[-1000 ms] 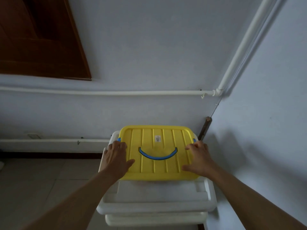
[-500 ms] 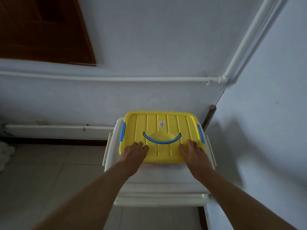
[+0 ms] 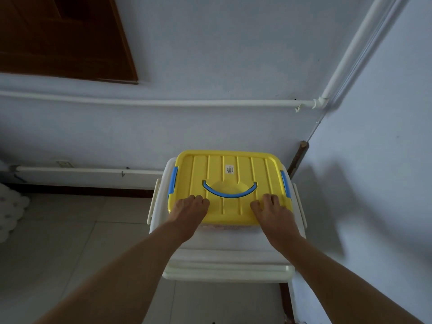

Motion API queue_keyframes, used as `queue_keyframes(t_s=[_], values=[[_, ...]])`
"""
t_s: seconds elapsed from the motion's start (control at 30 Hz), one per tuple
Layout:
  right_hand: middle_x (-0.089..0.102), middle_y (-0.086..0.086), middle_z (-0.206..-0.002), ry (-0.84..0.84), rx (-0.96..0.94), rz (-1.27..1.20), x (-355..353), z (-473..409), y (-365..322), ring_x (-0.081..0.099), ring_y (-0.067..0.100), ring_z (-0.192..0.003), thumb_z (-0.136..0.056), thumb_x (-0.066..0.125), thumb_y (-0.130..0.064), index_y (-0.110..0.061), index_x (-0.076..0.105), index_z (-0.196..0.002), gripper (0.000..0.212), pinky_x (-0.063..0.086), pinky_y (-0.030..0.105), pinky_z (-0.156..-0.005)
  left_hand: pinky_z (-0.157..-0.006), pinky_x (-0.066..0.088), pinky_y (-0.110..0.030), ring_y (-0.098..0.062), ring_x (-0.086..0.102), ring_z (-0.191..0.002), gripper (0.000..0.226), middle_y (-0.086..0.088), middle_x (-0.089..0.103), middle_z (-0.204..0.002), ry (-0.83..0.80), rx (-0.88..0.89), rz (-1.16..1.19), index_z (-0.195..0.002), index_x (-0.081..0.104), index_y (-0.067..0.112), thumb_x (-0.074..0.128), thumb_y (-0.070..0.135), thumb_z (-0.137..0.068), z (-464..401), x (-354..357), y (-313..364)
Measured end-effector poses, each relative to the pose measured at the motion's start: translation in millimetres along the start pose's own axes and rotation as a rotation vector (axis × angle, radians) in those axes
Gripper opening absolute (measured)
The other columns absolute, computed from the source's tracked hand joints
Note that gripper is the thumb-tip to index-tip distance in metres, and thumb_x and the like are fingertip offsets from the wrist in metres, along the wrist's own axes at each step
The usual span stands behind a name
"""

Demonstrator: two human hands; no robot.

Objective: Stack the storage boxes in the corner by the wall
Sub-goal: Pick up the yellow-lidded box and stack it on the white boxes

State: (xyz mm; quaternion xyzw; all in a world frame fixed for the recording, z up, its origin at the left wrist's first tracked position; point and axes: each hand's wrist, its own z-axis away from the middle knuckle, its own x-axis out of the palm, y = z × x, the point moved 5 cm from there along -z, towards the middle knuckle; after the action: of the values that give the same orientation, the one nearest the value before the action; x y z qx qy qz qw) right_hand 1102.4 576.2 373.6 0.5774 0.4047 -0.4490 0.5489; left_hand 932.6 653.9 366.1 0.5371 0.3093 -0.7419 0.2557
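Two bare forearms reach in from the bottom edge toward the corner; nearest the camera lies the front lip of a white storage box [image 3: 228, 260], which sits on the pale floor tiles [image 3: 70, 242] close against the right wall [image 3: 374, 183]. The left hand [image 3: 187, 212] lies palm down on the near left part of the yellow lid [image 3: 243, 169], fingers fairly straight and close together, gripping nothing; the right hand [image 3: 272, 212] lies the same way on the near right part, fingers flat on the ribbed plastic. The yellow-lidded box rests on top of the white one, set toward its far end, so a strip of white lid shows in front. Between the two hands, just beyond the fingertips, curves a blue handle [image 3: 230, 191]; blue clips [image 3: 173, 181] sit on the lid's left and right edges. Beyond the stack the back wall carries a white pipe [image 3: 163, 103]; a brown wooden panel [image 3: 63, 36] fills the upper left.
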Motion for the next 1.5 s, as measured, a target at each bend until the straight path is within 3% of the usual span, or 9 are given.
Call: queue_keyframes(t_s=[0.23, 0.5, 0.63, 0.73, 0.8, 0.87, 1.03, 1.23, 1.5], values=[[0.065, 0.015, -0.076, 0.001, 0.006, -0.017, 0.7, -0.7, 0.7, 0.065, 0.026, -0.062, -0.041, 0.093, -0.022, -0.011, 0.069, -0.080, 0.047, 0.050, 0.029, -0.035, -0.080, 0.050, -0.032, -0.021, 0.059, -0.107, 0.039, -0.004, 0.058, -0.117, 0.006, -0.029, 0.000, -0.121, 0.047, 0.012, 0.060, 0.003, -0.085, -1.9, -0.6, -1.5], [0.067, 0.017, -0.080, 0.040, 0.013, -0.033, 1.2, 0.6, 2.3, 0.067, 0.028, -0.065, -0.040, 0.094, -0.024, -0.010, 0.070, -0.082, 0.051, 0.053, 0.030, -0.039, -0.066, 0.038, -0.028, -0.020, 0.057, -0.104, 0.040, -0.004, 0.054, -0.117, 0.041, -0.055, 0.018, -0.124, 0.044, 0.013, 0.057, 0.005, -0.087, 2.3, 1.3, -2.2], [0.067, 0.017, -0.083, 0.009, 0.010, -0.068, 0.4, 2.9, 3.6, 0.068, 0.030, -0.069, -0.037, 0.094, -0.022, -0.009, 0.070, -0.085, 0.055, 0.056, 0.033, -0.044, -0.067, 0.041, -0.030, -0.021, 0.054, -0.106, 0.044, -0.005, 0.051, -0.119, 0.037, -0.070, 0.040, -0.127, 0.042, 0.015, 0.059, 0.007, -0.087, 5.7, 3.9, -2.7], [0.058, 0.019, -0.116, -0.038, -0.005, -0.137, 2.6, 3.3, 4.2, 0.061, 0.034, -0.103, -0.063, 0.082, -0.036, -0.011, 0.061, -0.111, 0.057, 0.058, 0.044, -0.075, -0.076, 0.048, -0.033, -0.021, 0.052, -0.109, 0.051, -0.005, 0.048, -0.123, 0.018, -0.069, 0.063, -0.129, 0.040, 0.016, 0.065, 0.016, -0.085, 8.2, 2.7, -4.6], [0.033, 0.017, -0.143, -0.070, -0.040, -0.191, 8.2, 4.2, 5.4, 0.037, 0.033, -0.131, -0.080, 0.061, -0.048, -0.013, 0.041, -0.133, 0.066, 0.041, 0.046, -0.104, -0.080, 0.048, -0.034, -0.021, 0.050, -0.112, 0.055, -0.005, 0.044, -0.128, 0.014, -0.071, 0.096, -0.132, 0.038, 0.017, 0.066, 0.025, -0.085, 12.1, 0.5, -5.5], [0.019, 0.015, -0.150, -0.070, -0.055, -0.207, 7.8, 5.8, 6.7, 0.023, 0.031, -0.139, -0.083, 0.053, -0.052, -0.014, 0.030, -0.140, 0.072, 0.028, 0.046, -0.113, -0.082, 0.046, -0.033, -0.021, 0.048, -0.115, 0.058, -0.006, 0.038, -0.134, 0.035, -0.083, 0.115, -0.132, 0.038, 0.017, 0.066, 0.033, -0.084, 18.3, -2.8, -6.6], [0.019, 0.015, -0.149, -0.065, -0.080, -0.192, -1.1, 9.1, 14.2, 0.022, 0.032, -0.138, -0.084, 0.054, -0.044, -0.012, 0.027, -0.142, 0.072, 0.023, 0.046, -0.114, -0.091, 0.043, -0.035, -0.023, 0.042, -0.125, 0.059, -0.006, 0.028, -0.145, 0.093, -0.189, 0.117, -0.132, 0.037, 0.018, 0.062, 0.040, -0.084, 40.1, -11.9, -16.9], [0.032, 0.015, -0.144, -0.034, -0.110, -0.169, -15.8, 13.2, 18.5, 0.029, 0.031, -0.134, -0.082, 0.060, -0.041, -0.007, 0.035, -0.139, 0.071, 0.025, 0.043, -0.112, -0.089, 0.045, -0.034, -0.022, 0.047, -0.119, 0.059, -0.006, 0.036, -0.138, 0.088, -0.309, 0.139, -0.131, 0.037, 0.018, 0.062, 0.041, -0.083, 69.1, -17.9, -30.1], [0.041, 0.018, -0.138, -0.017, -0.055, -0.136, -36.8, 30.1, 4.8, 0.039, 0.035, -0.128, -0.077, 0.067, -0.027, -0.004, 0.045, -0.132, 0.064, 0.034, 0.045, -0.106, -0.098, 0.036, -0.036, -0.023, 0.046, -0.121, 0.056, -0.003, 0.041, -0.136, 0.135, -0.272, 0.100, -0.131, 0.040, 0.018, 0.060, 0.041, -0.084, 91.2, -22.3, -39.7]])
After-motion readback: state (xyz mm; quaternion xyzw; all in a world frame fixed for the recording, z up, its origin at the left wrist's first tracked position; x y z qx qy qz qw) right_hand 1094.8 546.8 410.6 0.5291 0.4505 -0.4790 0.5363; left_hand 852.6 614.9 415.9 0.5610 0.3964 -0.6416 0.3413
